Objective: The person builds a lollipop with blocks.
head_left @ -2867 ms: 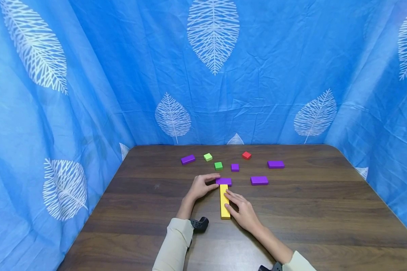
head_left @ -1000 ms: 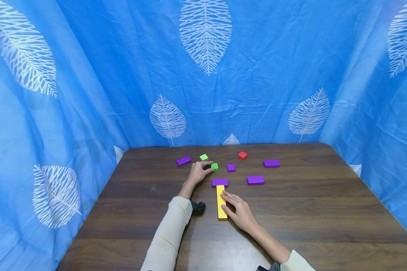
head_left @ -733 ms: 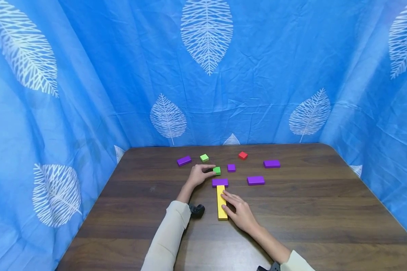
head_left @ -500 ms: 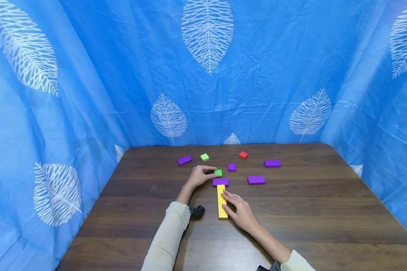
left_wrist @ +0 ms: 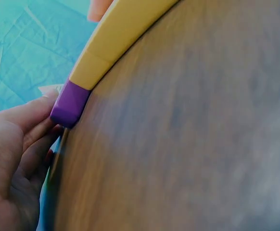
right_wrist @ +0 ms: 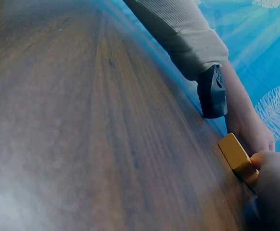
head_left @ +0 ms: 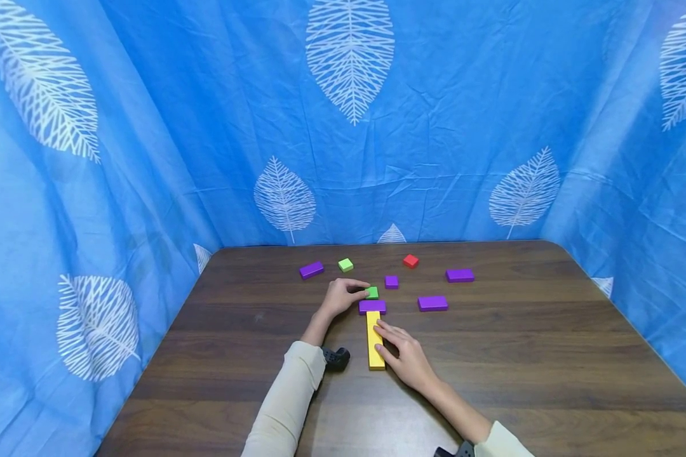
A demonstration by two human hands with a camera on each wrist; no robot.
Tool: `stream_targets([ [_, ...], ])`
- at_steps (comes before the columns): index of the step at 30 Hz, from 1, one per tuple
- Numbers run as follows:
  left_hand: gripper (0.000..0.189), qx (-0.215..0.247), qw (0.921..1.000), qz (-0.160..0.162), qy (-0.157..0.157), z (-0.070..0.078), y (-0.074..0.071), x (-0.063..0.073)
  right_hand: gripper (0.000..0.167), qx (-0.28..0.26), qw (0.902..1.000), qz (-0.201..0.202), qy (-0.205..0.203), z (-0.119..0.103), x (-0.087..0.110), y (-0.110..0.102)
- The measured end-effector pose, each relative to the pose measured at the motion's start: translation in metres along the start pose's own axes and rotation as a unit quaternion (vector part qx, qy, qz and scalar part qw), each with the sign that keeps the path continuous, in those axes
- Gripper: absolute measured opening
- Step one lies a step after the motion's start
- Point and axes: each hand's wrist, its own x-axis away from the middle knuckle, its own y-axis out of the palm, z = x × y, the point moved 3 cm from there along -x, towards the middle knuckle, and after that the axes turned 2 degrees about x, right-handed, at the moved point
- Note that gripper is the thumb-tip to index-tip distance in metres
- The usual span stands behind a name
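Observation:
In the head view my left hand (head_left: 338, 297) pinches a small green block (head_left: 372, 292) between thumb and fingers, just behind a purple block (head_left: 372, 307). That purple block lies crosswise at the far end of a long yellow block (head_left: 375, 343), touching it, so the two make a T. The fingers of my right hand (head_left: 407, 355) rest on the yellow block from its right side, thumb spread toward the near end. The left wrist view shows the thumb beside the purple block (left_wrist: 70, 103); the green block is hidden there. The yellow block (right_wrist: 236, 151) shows partly in the right wrist view.
Behind the hands lie a light green block (head_left: 345, 264), a red block (head_left: 411, 261), a small purple block (head_left: 391, 282) and purple bars at left (head_left: 311, 270) and right (head_left: 460, 275). Another purple bar (head_left: 432, 303) lies nearer. Blue curtain (head_left: 434, 127) surrounds the wooden table (head_left: 491, 381).
My left hand left the purple block, reached the green block, and brought it nearer and slightly right, up behind the purple block. My right hand has stayed on the yellow block.

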Motion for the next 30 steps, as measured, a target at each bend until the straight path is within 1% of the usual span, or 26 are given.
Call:
stream_targets([
  [6,0.023,0.009,0.9999,-0.003,0.008,0.0015,0.0039,0.0002,0.039,-0.001,1.0000,-0.006,0.006,0.0004,0.0001,0.0000],
  [16,0.024,0.012,0.9999,-0.011,0.001,0.0018,0.0089,-0.0002,0.039,0.000,1.0000,-0.002,0.001,0.0000,0.0003,0.0000],
  [27,0.025,0.017,0.9997,-0.015,-0.001,0.0042,0.0093,-0.0004,0.039,-0.001,1.0000,0.004,-0.007,0.0013,0.0000,0.0002],
  [30,0.025,0.017,0.9998,-0.014,0.002,0.0039,0.0095,-0.0006,0.039,-0.002,1.0000,0.003,-0.006,0.0016,0.0001,0.0004],
])
